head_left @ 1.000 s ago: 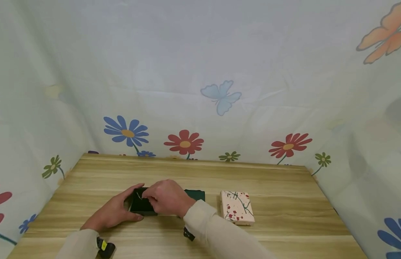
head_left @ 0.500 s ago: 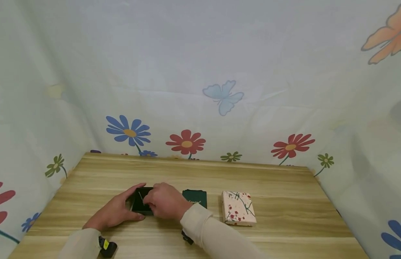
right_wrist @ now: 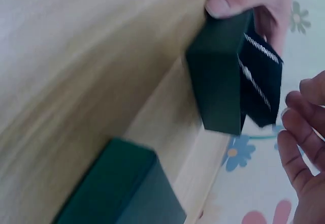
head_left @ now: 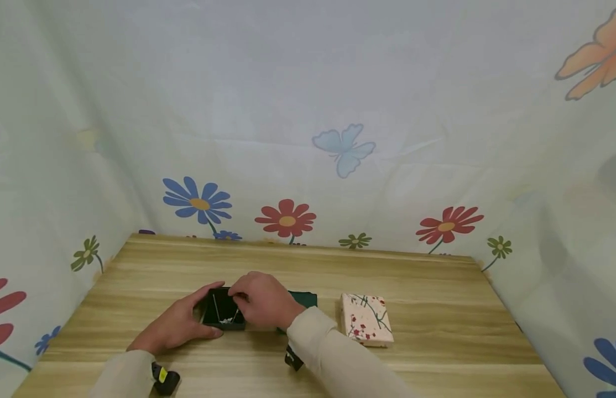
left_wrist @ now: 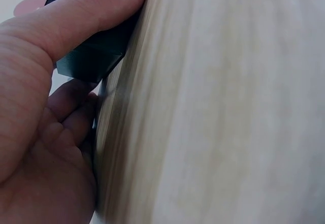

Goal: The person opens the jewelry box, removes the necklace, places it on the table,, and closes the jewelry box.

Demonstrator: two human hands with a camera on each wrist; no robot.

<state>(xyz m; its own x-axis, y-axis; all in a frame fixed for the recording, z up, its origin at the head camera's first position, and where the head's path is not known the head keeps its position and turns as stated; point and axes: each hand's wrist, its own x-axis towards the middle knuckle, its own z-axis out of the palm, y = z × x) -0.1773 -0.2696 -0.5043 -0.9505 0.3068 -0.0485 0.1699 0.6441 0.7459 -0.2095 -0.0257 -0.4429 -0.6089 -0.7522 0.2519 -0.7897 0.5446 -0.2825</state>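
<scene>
The left hand [head_left: 171, 326] gripped the green box [head_left: 227, 326]; inside, the necklace [head_left: 226, 320] lay left of the bent fingers [right_wrist: 300, 127] of the right hand [head_left: 265, 301], their hold indeterminable.

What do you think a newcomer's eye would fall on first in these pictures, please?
Most likely the dark green box left of centre on the table, with a silvery chain on its black lining, held by the left hand while the right hand is just over it. After that, perhaps the pale flowered box to its right, then the pale blue butterfly on the backdrop behind.
</scene>
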